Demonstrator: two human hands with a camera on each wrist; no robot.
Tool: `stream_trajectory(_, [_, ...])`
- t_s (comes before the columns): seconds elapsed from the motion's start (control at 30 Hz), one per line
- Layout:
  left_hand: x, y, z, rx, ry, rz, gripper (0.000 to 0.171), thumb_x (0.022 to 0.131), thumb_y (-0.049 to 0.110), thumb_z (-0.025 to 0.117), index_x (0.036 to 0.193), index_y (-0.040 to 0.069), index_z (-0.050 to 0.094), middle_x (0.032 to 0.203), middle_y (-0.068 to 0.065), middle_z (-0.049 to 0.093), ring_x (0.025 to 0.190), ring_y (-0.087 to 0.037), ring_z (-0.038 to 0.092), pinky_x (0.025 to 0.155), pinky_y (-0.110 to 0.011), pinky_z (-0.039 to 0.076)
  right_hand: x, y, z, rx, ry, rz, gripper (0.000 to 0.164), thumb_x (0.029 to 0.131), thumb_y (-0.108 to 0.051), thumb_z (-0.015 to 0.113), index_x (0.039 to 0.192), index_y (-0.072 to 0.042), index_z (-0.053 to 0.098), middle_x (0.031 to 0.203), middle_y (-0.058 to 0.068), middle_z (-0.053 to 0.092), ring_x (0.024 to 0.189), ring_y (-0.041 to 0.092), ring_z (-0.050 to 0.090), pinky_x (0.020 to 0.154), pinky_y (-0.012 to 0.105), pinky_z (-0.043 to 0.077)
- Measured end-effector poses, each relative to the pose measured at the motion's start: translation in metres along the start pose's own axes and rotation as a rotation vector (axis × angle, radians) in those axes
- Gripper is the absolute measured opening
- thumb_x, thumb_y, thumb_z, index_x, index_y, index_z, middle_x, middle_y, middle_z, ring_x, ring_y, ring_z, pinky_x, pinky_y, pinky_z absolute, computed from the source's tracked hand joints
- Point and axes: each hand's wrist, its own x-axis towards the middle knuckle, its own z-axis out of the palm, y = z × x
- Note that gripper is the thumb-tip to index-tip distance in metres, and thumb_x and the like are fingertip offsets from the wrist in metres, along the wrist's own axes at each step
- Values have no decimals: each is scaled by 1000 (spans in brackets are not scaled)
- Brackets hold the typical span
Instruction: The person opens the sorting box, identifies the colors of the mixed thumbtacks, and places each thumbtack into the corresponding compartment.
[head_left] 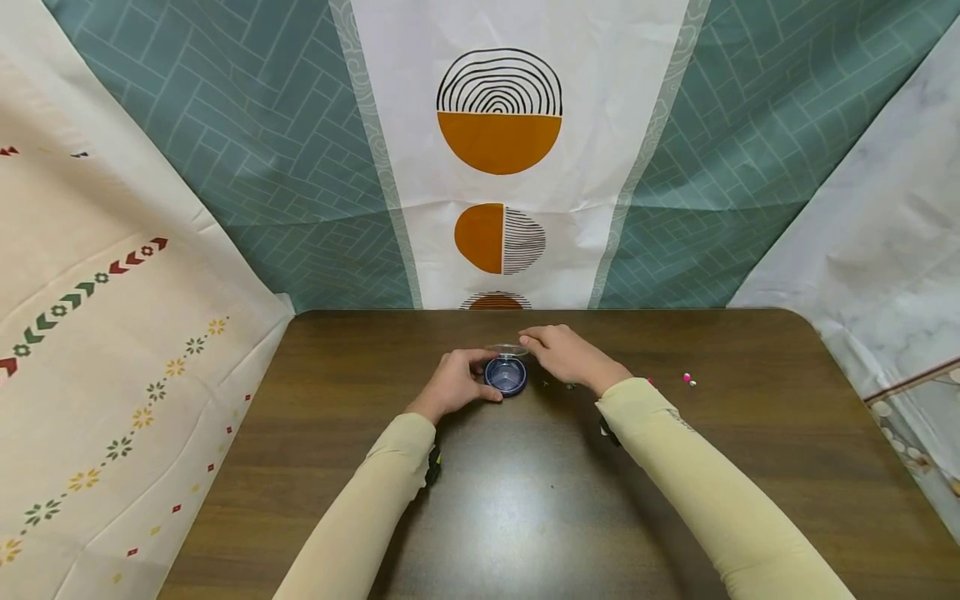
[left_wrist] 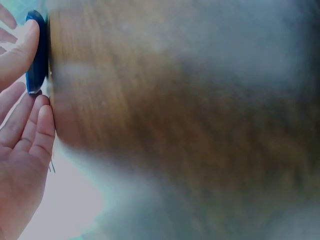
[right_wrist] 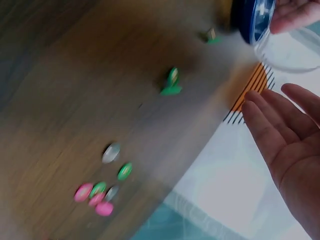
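Observation:
A small round blue container (head_left: 506, 377) with a hinged clear lid (head_left: 510, 350) stands on the table, its lid raised at the back. My left hand (head_left: 459, 382) grips the container from the left, thumb at the front and fingers behind. In the left wrist view, the blue container (left_wrist: 37, 55) shows edge-on between thumb and fingers. At the lid's right side is my right hand (head_left: 564, 353), fingers extended. The right wrist view shows the right hand (right_wrist: 295, 145) with fairly straight fingers beside the clear lid (right_wrist: 287, 55); contact is hard to tell.
Small shiny pieces in pink (right_wrist: 104, 208), green (right_wrist: 125, 171) and silver (right_wrist: 111, 152) lie scattered on the wooden table (head_left: 337, 500), right of the container. A patterned cloth (head_left: 495, 250) hangs behind the table's far edge, with light cloths at both sides.

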Motion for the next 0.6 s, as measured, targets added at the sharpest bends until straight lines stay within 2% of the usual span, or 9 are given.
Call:
stream_trajectory(0.03, [0, 0, 0, -1, -1, -3, 68, 60, 33, 87, 122, 22, 61, 103, 10, 60, 87, -9, 53, 74, -24, 44, -4, 3, -2, -4, 2, 4, 47, 102, -38, 33, 135, -8, 48, 129, 4, 52, 113, 18, 50, 97, 36, 34])
stream_trajectory(0.13, [0, 2, 1, -8, -7, -3, 68, 60, 32, 86, 122, 22, 61, 104, 9, 60, 87, -10, 53, 74, -24, 44, -17, 13, -8, -31, 10, 8, 47, 102, -38, 35, 135, -7, 49, 128, 4, 52, 111, 17, 51, 96, 36, 35])
stream_trajectory(0.3, [1, 3, 1, 0, -4, -9, 67, 59, 32, 87, 121, 23, 63, 102, 9, 60, 86, -9, 53, 73, -24, 44, -45, 26, -17, -58, 24, -1, 42, 101, -31, 40, 133, -6, 50, 129, 5, 52, 119, 19, 45, 96, 39, 35])
stream_trajectory(0.4, [2, 2, 1, 9, -3, -10, 67, 58, 33, 88, 120, 23, 63, 101, 9, 60, 86, -10, 52, 73, -24, 44, -63, 32, -23, -57, 45, 7, 39, 99, -28, 45, 131, -7, 52, 129, 5, 52, 119, 20, 46, 94, 40, 37])
stream_trajectory(0.47, [2, 2, 1, 13, -5, -9, 67, 58, 34, 87, 120, 23, 63, 99, 9, 60, 86, -10, 52, 73, -25, 44, -75, 36, -25, -53, 60, 21, 37, 97, -27, 49, 129, -8, 54, 127, 5, 53, 116, 21, 48, 91, 40, 40])
stream_trajectory(0.6, [1, 0, -1, 23, -5, -9, 67, 58, 36, 87, 120, 24, 63, 96, 8, 59, 87, -12, 51, 73, -26, 44, -94, 46, -26, -47, 110, 43, 35, 92, -25, 58, 123, -8, 59, 118, 3, 59, 101, 16, 56, 81, 36, 44])
